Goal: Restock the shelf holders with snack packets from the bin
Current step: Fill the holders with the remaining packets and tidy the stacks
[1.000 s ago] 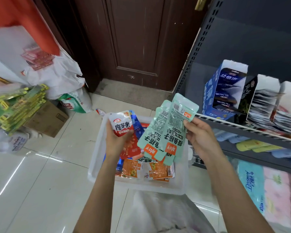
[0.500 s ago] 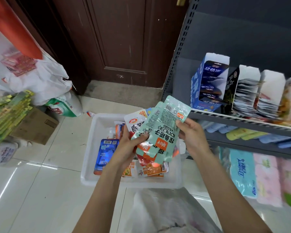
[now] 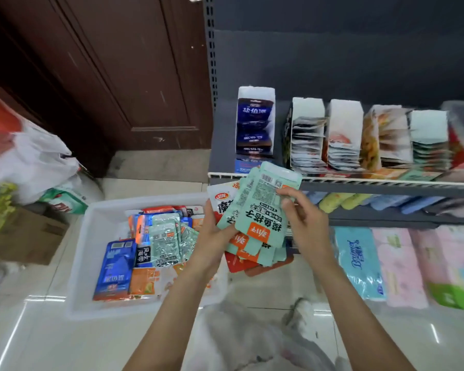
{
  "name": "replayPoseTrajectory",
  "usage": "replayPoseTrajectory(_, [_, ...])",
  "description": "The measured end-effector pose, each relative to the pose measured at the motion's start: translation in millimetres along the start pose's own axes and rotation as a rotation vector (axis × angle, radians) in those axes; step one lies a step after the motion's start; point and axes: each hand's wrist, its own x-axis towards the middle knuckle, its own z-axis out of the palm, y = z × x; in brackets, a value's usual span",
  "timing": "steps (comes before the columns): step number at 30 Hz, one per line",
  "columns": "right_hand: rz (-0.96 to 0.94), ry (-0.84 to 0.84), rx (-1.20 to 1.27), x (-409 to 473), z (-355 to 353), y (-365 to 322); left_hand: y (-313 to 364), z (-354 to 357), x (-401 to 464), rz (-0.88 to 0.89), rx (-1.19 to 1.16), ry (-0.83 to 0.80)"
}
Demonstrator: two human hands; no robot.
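Both hands grip a fanned stack of mint-green snack packets (image 3: 260,218): the left hand (image 3: 212,236) pinches its lower edge, the right hand (image 3: 303,223) its upper right corner. Left of them sits the white bin (image 3: 91,236) of packets; just above, the shelf holders (image 3: 343,135).

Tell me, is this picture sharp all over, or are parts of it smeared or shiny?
Head view: the mint-green packets held by the left hand and right hand read fairly crisply; the shelf holders smear toward the right edge; the white bin looks soft; bright streaks of glare cross the floor tiles; the shelf rail bows from the wide lens.
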Motion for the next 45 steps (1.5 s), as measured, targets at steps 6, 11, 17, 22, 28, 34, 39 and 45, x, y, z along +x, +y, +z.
replayPoseTrajectory(6, [-0.119,-0.299,-0.223,4,-134,49,-27,117,1,0.021,0.009,0.051])
replayPoseTrajectory(11, [-0.356,-0.144,-0.572,20,-232,81,-42,205,-1,0.089,0.055,-0.015])
replayPoseTrajectory(17, [-0.574,-0.075,-0.603,32,-284,99,-50,287,3,0.118,-0.014,0.026])
replayPoseTrajectory(22, [-0.536,-0.318,-0.599,41,-313,114,-43,321,17,0.151,0.06,0.009])
replayPoseTrajectory(28, [-0.647,-0.21,-0.752,69,-344,131,-33,351,47,0.156,0.085,0.003])
replayPoseTrajectory(34, [-0.417,0.124,-0.157,126,-386,139,-18,359,86,0.217,0.084,0.085])
replayPoseTrajectory(39, [-0.201,0.144,-0.054,198,-379,138,-6,364,106,0.256,0.153,0.109])
replayPoseTrajectory(45, [-0.163,-0.01,-0.558,239,-359,166,-2,369,124,0.276,0.173,0.112])
